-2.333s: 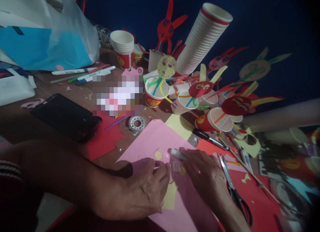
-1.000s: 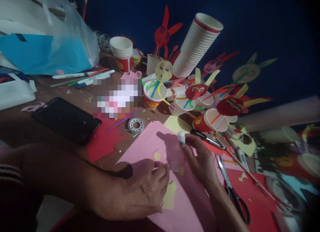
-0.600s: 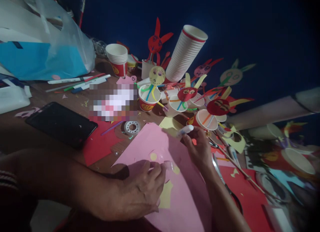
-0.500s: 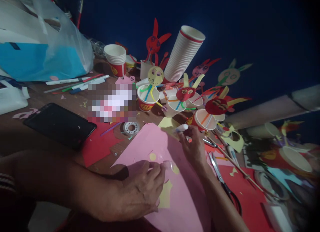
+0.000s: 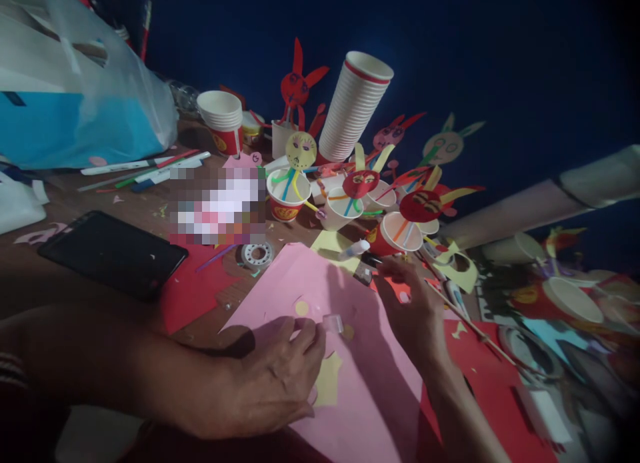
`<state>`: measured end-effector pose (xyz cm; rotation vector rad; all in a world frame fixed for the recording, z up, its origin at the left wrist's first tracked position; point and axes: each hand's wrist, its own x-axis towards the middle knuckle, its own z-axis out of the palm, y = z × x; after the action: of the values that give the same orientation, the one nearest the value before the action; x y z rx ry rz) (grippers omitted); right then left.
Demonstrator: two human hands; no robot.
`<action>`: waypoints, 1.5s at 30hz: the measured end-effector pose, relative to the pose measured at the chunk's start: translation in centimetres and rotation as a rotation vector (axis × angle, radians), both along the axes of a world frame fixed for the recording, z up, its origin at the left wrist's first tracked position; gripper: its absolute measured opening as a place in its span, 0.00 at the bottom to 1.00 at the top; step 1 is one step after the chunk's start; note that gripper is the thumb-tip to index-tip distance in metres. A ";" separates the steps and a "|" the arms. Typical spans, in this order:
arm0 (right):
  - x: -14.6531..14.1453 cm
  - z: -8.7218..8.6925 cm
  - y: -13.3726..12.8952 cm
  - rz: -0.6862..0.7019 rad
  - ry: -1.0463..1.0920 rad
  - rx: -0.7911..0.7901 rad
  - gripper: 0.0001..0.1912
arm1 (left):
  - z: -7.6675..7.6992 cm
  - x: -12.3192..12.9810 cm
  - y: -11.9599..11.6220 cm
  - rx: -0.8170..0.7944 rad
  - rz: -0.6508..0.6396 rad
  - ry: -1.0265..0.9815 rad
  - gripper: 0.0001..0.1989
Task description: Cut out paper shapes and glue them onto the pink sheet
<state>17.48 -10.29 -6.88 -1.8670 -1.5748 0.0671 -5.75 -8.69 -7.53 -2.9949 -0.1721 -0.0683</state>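
Observation:
My left hand (image 5: 275,376) rests on the pink paper (image 5: 370,390), its fingers bent around something I cannot make out. Beside its fingertips lie a small clear cap (image 5: 333,324), a yellow disc (image 5: 301,308) and a cut yellow piece (image 5: 329,381). My right hand (image 5: 410,303) hovers at the right of the pink paper, fingers apart, with nothing visible in it. A white glue tube (image 5: 355,250) lies on the yellow paper (image 5: 327,243), just left of the right fingertips.
Paper cups with paper-faced figures (image 5: 290,190) stand behind, beside a tall cup stack (image 5: 355,106). A black phone (image 5: 113,253), a tape roll (image 5: 258,254) and pens (image 5: 173,168) lie left. Red paper (image 5: 495,383) and a thin stick (image 5: 470,331) are at the right.
My right hand has let go of the white glue tube and moved right, now over where the scissors were visible. My left hand has hardly moved. The view has shifted slightly.

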 end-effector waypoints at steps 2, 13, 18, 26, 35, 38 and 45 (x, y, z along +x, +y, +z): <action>0.0 0.5 -1.6 0.087 -0.028 -0.052 0.07 | 0.0 0.0 0.0 -0.007 0.030 -0.016 0.29; -1.1 -1.3 -3.0 0.396 -0.201 -0.235 0.09 | 0.1 0.0 -0.4 -0.003 0.054 -0.025 0.28; 1.6 -1.3 -3.1 0.161 -0.344 -0.156 0.12 | -0.3 -0.2 -0.5 0.009 0.041 -0.024 0.26; -1.5 -1.1 -6.0 0.168 -0.239 -0.338 0.07 | -1.2 -0.4 -1.0 0.017 0.041 -0.036 0.30; -2.9 -2.1 -5.5 0.040 -0.253 -0.482 0.06 | -0.7 -0.3 -0.8 0.012 0.029 -0.018 0.28; -3.3 -2.0 -5.4 0.022 -0.231 -0.474 0.09 | -0.4 -0.1 -0.7 -0.012 0.017 -0.013 0.25; -2.7 -0.2 -4.9 -0.020 -0.032 -0.431 0.11 | -0.3 0.0 -0.4 -0.026 0.005 0.002 0.25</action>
<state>14.75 -15.22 -7.11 -2.2167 -1.6595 0.3975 -5.73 -9.11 -7.84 -3.0207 -0.1810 -0.0629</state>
